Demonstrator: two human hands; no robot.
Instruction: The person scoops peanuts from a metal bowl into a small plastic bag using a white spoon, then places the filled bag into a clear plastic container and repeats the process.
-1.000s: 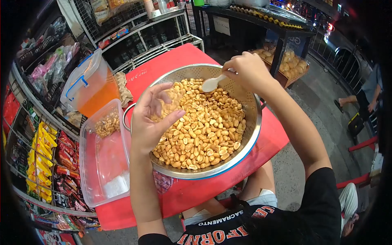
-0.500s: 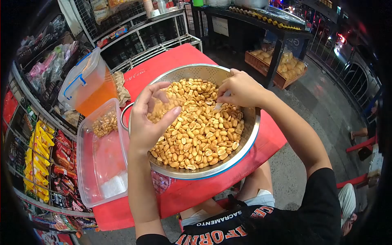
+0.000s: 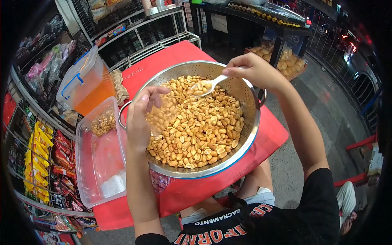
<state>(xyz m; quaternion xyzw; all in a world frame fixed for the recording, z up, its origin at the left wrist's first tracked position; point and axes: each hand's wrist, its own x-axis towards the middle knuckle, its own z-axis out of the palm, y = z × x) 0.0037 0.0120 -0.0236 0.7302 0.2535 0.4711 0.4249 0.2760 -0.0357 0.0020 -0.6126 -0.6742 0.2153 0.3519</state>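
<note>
A steel colander [image 3: 250, 134] full of peanuts [image 3: 196, 134] stands on the red table. Pinched by its handle in my right hand [image 3: 255, 71] is a white plastic spoon [image 3: 214, 83], tilted over the colander with a few peanuts in its bowl. My left hand [image 3: 141, 116] is at the colander's left side, its fingers curled around a thin clear plastic bag [image 3: 162, 116]; peanuts show hazily through it. How the bag's mouth sits is hard to make out.
A clear plastic tub [image 3: 87, 163] at the left holds bagged peanuts [image 3: 104, 122] and a whitish packet [image 3: 113, 185]. Behind it stands a lidded box [image 3: 87, 92] with orange contents and crumpled brown paper [image 3: 119, 86]. Snack racks [image 3: 38, 163] line the left.
My right hand has risen from the peanuts with a loaded spoon and moved up and slightly right. My left hand has shifted slightly, its thumb now closer to the fingers.
</note>
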